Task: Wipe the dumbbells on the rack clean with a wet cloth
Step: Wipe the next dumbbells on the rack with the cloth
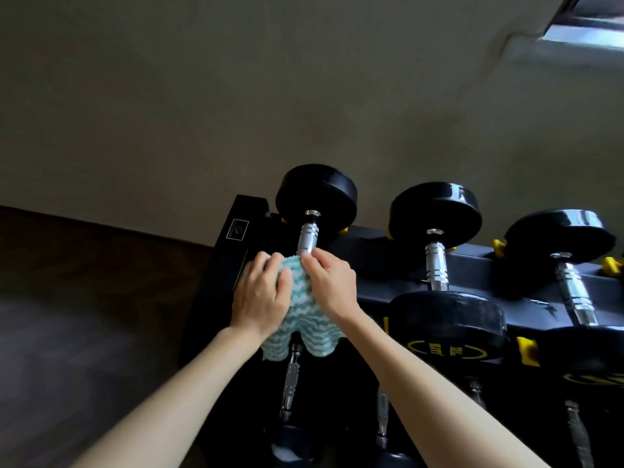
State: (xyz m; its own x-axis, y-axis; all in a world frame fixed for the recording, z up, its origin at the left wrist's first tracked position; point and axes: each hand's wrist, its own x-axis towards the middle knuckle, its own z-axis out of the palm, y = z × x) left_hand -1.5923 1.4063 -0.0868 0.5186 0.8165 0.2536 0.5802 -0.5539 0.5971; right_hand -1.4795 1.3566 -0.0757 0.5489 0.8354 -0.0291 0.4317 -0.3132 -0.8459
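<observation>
A black dumbbell rack point(233, 255) holds black dumbbells with chrome handles. The leftmost dumbbell point(315, 194) on the top row has a green-and-white wavy cloth point(300, 319) draped over its near end and the lower part of its handle. My left hand point(261, 293) grips the cloth from the left. From the right, my right hand point(332, 283) grips the cloth, fingertips at the chrome handle. The near weight of this dumbbell is hidden under cloth and hands. Two more dumbbells, the middle one point(435, 258) and the right one point(570, 285), lie on the top row.
A lower row of dumbbells point(290, 383) sits in shadow under my arms. Yellow cradle tabs point(526, 349) stick out from the rack. A plain wall rises behind the rack, and dark floor point(84, 298) stretches to the left.
</observation>
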